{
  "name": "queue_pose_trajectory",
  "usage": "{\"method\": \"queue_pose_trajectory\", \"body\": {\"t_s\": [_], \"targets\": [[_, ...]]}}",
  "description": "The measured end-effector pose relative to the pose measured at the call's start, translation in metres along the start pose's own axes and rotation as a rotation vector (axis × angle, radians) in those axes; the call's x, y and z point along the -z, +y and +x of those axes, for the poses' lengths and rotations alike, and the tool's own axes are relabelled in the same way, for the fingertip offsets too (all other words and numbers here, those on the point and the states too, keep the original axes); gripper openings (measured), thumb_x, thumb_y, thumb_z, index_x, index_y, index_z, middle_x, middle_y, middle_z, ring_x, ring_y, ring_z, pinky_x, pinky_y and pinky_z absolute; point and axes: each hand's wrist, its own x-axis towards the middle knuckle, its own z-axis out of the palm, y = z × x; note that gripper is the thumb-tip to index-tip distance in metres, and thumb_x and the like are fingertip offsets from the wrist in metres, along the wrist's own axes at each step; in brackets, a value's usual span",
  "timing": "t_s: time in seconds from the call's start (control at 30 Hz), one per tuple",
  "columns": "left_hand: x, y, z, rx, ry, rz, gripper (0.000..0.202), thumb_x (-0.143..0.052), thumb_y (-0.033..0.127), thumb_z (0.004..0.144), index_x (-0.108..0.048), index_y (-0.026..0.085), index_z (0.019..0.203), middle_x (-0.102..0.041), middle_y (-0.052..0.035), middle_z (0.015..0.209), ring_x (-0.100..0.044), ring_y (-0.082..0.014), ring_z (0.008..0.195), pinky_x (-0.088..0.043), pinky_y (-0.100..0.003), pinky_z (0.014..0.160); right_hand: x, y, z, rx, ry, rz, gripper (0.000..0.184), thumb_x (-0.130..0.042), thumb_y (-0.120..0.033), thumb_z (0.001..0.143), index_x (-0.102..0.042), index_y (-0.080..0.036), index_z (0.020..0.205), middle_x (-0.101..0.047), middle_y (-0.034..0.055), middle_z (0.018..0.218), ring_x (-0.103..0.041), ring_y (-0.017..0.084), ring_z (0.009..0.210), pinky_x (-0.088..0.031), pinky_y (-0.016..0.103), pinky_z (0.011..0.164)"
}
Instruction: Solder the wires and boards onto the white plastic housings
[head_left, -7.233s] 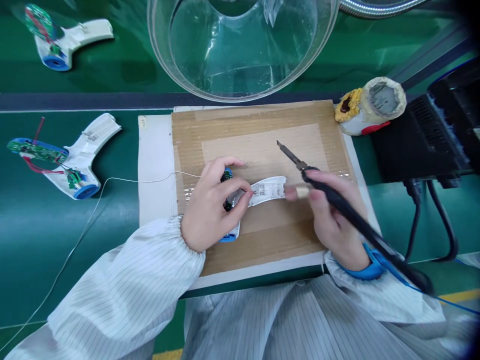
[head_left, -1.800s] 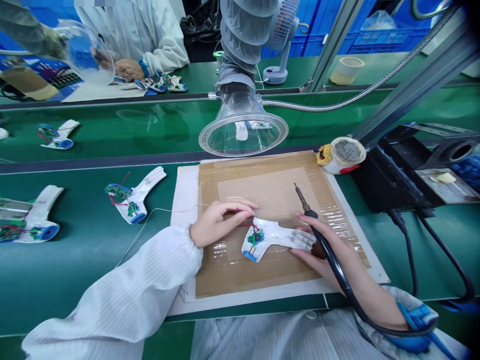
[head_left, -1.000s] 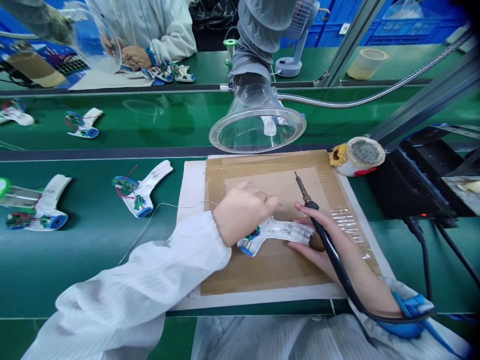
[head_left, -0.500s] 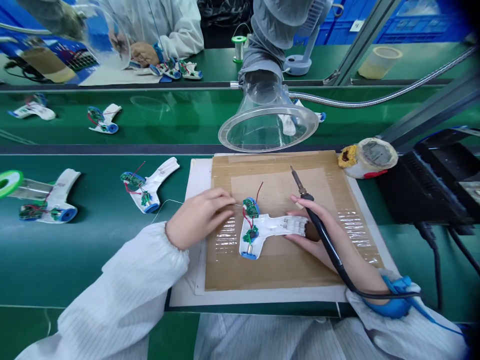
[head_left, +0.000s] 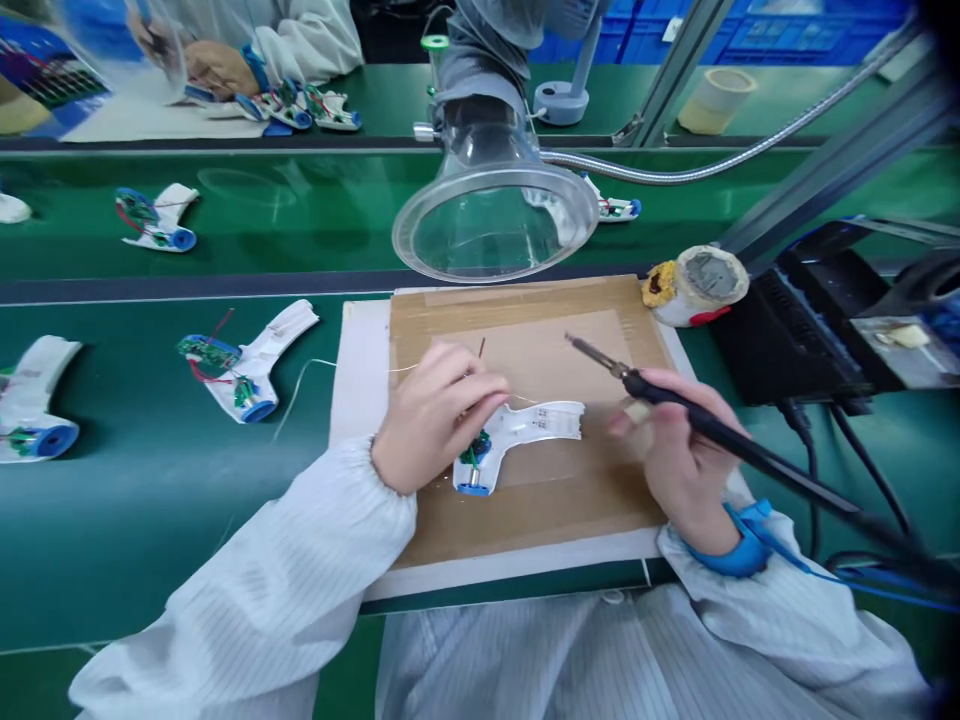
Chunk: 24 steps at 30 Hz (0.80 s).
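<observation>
A handle shell (head_left: 517, 428) is laid on the cardboard sheet (head_left: 525, 512), flanked by a second shell (head_left: 255, 362) left and a box (head_left: 761, 335) right.

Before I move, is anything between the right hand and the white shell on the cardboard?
Nothing visible stands between the right hand and the nearer end of the white shell. Towards its other end, the left hand hides part of the circuit board.
</observation>
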Motion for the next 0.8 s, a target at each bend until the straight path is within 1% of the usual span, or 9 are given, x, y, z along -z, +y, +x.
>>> {"method": "queue_pose_trajectory", "body": {"t_s": [0.03, 0.07, 0.13, 0.2, 0.27, 0.33, 0.4, 0.57, 0.8], "targets": [[-0.009, 0.004, 0.000, -0.023, 0.000, -0.016, 0.010, -0.065, 0.017, 0.103, -0.072, 0.019, 0.096, -0.065, -0.0025, 0.084, -0.063, -0.0187, 0.087, -0.057, -0.039, 0.093, 0.002, -0.001, -0.003, 0.009, 0.093, 0.027, 0.029, -0.059, -0.050, 0.109, -0.077, -0.028, 0.113, -0.072, -0.0009, 0.072, -0.067, 0.017, 0.055, -0.057, 0.033, 0.055], [-0.016, 0.006, -0.002, -0.033, 0.002, -0.036, 0.010, -0.066, 0.016, 0.102, -0.072, 0.019, 0.095, -0.064, -0.0019, 0.084, -0.063, -0.0196, 0.091, -0.056, -0.044, 0.102, 0.004, -0.002, -0.007, 0.013, 0.163, 0.036, 0.034, -0.057, -0.053, 0.109, -0.079, -0.027, 0.105, -0.069, -0.0008, 0.069, -0.060, 0.015, 0.048, -0.049, 0.031, 0.046], [-0.023, 0.007, -0.009, -0.019, 0.001, -0.066, 0.009, -0.068, 0.013, 0.100, -0.071, 0.021, 0.095, -0.065, -0.0013, 0.085, -0.064, -0.0214, 0.100, -0.049, -0.053, 0.115, 0.008, -0.003, -0.016, -0.005, 0.211, 0.005, 0.035, -0.058, -0.051, 0.109, -0.079, -0.026, 0.095, -0.070, 0.0000, 0.071, -0.054, 0.013, 0.045, -0.040, 0.031, 0.041], [-0.025, 0.006, -0.016, 0.002, -0.002, -0.080, 0.010, -0.069, 0.012, 0.098, -0.071, 0.022, 0.096, -0.066, -0.0012, 0.086, -0.064, -0.0225, 0.105, -0.046, -0.056, 0.118, 0.010, -0.003, -0.023, -0.012, 0.152, -0.034, 0.030, -0.060, -0.044, 0.109, -0.078, -0.026, 0.094, -0.072, 0.0005, 0.074, -0.056, 0.013, 0.048, -0.042, 0.032, 0.043], [-0.023, 0.004, -0.019, 0.014, 0.002, -0.082, 0.010, -0.071, 0.012, 0.096, -0.071, 0.022, 0.096, -0.066, -0.0011, 0.086, -0.064, -0.0225, 0.106, -0.045, -0.057, 0.119, 0.010, -0.003, -0.025, 0.032, 0.058, -0.043, 0.026, -0.061, -0.041, 0.109, -0.078, -0.026, 0.096, -0.072, 0.0004, 0.073, -0.059, 0.015, 0.053, -0.047, 0.033, 0.048], [-0.023, 0.003, -0.020, 0.021, 0.003, -0.079, 0.010, -0.071, 0.012, 0.096, -0.072, 0.022, 0.096, -0.066, -0.0010, 0.086, -0.064, -0.0225, 0.106, -0.045, -0.057, 0.120, 0.009, -0.004, -0.024, 0.079, -0.020, -0.035, 0.024, -0.061, -0.039, 0.109, -0.077, -0.027, 0.098, -0.071, -0.0003, 0.070, -0.061, 0.016, 0.056, -0.049, 0.034, 0.052], [-0.024, 0.003, -0.019, 0.032, 0.003, -0.075, 0.010, -0.071, 0.013, 0.096, -0.072, 0.023, 0.095, -0.067, -0.0007, 0.086, -0.065, -0.0226, 0.105, -0.045, -0.057, 0.120, 0.009, -0.004, -0.022, 0.079, -0.081, -0.030, 0.021, -0.061, -0.037, 0.108, -0.077, -0.027, 0.099, -0.071, -0.0012, 0.069, -0.061, 0.016, 0.056, -0.049, 0.034, 0.053], [-0.027, 0.003, -0.017, 0.062, -0.020, -0.065, 0.009, -0.072, 0.014, 0.096, -0.073, 0.022, 0.093, -0.068, -0.0011, 0.085, -0.065, -0.0231, 0.106, -0.046, -0.054, 0.119, 0.010, -0.006, -0.020, 0.048, -0.121, -0.060, 0.020, -0.062, -0.036, 0.108, -0.077, -0.027, 0.099, -0.071, -0.0018, 0.071, -0.063, 0.015, 0.058, -0.049, 0.034, 0.053], [-0.026, 0.001, -0.019, 0.043, -0.025, -0.066, 0.008, -0.073, 0.013, 0.095, -0.073, 0.020, 0.094, -0.067, -0.0023, 0.086, -0.065, -0.0235, 0.106, -0.047, -0.054, 0.120, 0.013, -0.007, -0.020, 0.026, -0.138, -0.057, 0.020, -0.061, -0.036, 0.108, -0.078, -0.028, 0.101, -0.072, -0.0013, 0.072, -0.063, 0.016, 0.058, -0.050, 0.035, 0.054]]}}
